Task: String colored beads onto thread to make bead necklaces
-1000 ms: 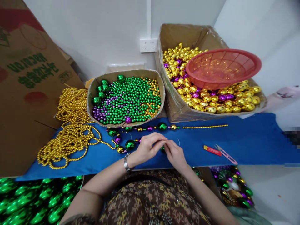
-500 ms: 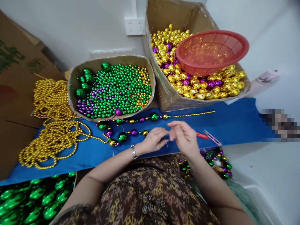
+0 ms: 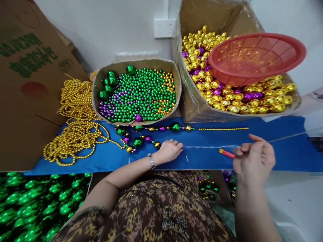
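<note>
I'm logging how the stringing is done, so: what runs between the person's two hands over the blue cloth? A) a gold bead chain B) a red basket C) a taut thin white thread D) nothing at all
C: a thin white thread stretches straight from the left hand, pressed on the blue cloth, to the raised right hand, which pinches it.

A small bead-stringing workshop: cardboard boxes of beads at twelve o'clock, gold strands heaped at ten.
</note>
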Demonstrator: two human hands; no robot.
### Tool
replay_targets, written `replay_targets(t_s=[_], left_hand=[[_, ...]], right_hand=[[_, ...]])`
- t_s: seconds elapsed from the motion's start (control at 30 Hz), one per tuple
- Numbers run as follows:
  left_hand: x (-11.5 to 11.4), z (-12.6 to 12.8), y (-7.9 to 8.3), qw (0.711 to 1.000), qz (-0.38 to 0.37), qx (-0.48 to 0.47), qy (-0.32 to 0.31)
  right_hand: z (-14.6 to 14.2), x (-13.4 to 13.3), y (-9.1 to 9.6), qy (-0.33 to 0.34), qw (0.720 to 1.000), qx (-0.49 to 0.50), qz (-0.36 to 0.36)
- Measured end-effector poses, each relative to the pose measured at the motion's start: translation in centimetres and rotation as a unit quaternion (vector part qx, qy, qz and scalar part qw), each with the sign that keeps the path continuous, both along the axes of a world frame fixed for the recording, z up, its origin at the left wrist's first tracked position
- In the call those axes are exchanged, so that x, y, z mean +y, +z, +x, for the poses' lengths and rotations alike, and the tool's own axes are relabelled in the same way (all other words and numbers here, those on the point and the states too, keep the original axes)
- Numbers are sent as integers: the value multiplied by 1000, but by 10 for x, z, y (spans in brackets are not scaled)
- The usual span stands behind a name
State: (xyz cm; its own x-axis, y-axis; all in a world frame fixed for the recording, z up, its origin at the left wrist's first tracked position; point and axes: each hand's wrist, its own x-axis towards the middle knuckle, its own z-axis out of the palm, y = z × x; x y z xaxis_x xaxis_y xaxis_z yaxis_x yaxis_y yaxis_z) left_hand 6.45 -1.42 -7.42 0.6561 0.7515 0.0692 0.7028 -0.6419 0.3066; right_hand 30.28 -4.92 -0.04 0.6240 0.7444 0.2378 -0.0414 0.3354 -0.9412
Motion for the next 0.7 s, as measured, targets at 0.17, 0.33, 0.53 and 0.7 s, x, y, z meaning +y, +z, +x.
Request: replay_targets(t_s=[0.17, 0.33, 0.53, 0.7], left_hand=[[1, -1, 4, 1000, -6, 9, 15], [17, -34, 51, 988, 82, -118, 50], [77, -121, 98, 960, 108, 43, 256], [100, -152, 93, 973, 21, 40, 227]], right_hand=[[-5, 2, 3, 14, 1000, -16, -12], [-14, -6, -4, 72, 990, -110, -51], [-33, -17, -15, 165, 941, -264, -129], [-49, -17, -15, 222, 908, -331, -126]])
